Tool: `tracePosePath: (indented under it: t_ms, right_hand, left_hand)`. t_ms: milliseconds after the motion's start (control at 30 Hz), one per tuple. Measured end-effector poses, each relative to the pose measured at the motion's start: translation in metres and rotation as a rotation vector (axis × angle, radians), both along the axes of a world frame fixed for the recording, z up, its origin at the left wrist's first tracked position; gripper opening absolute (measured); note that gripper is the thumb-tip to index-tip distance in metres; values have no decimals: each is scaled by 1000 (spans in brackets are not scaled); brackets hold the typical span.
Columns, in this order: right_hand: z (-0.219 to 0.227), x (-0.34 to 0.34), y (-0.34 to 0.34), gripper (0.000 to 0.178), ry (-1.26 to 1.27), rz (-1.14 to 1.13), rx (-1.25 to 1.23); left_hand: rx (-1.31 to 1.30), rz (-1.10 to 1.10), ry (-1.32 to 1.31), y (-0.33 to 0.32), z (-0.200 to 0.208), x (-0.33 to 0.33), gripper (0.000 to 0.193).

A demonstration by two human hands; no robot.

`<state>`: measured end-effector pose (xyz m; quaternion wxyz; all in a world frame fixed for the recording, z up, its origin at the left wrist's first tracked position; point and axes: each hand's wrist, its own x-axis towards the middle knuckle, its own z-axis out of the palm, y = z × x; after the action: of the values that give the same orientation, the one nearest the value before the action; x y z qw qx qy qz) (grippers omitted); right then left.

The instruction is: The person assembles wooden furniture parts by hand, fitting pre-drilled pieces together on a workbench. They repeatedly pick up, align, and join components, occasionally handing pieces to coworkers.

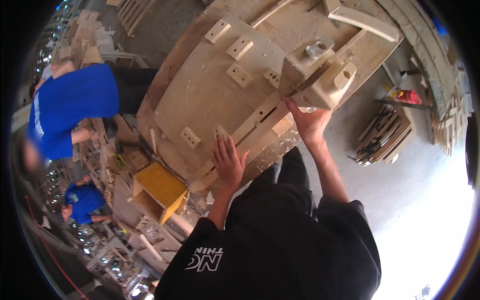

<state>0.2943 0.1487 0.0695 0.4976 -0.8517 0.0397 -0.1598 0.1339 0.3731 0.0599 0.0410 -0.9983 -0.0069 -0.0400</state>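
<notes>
A curved wooden panel (195, 85) lies on the workbench, bearing several small drilled wooden blocks (240, 48). My left hand (228, 161) is open, its fingers stretched over one drilled block and the near edge of the panel. Along that edge runs a narrow wooden strip (260, 114) with dark holes and gaps. My right hand (312, 122) is at the near end of a large shaped wooden block (325, 87), thumb against its lower left corner. The other fingers are mostly hidden by the block. A similar shaped block (300, 65) sits just behind it.
Loose wooden strips (365, 22) lie at the bench's far right. A yellow open box (162, 187) stands by its left end. Stacked wooden pieces (385, 135) rest on the right. A person in a blue shirt (75, 107) stands at left, another person (84, 202) farther off.
</notes>
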Motion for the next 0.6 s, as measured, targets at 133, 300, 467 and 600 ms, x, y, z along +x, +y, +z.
tracePosePath:
  t_ms: [133, 300, 467, 600]
  right_hand:
    - [64, 4, -11, 123, -393, -42, -148]
    - [122, 10, -25, 99, -308, -56, -251]
    - [159, 16, -18, 69, -463, 14, -177]
    - [163, 33, -16, 54, -492, 145, -166]
  left_hand:
    - [-17, 14, -57, -2, -2, 2, 83]
    - [-21, 31, -92, -1, 0, 0, 85]
    - [-48, 29, -127, 1, 2, -3, 87]
    - [-78, 41, -128, 0, 5, -2, 88]
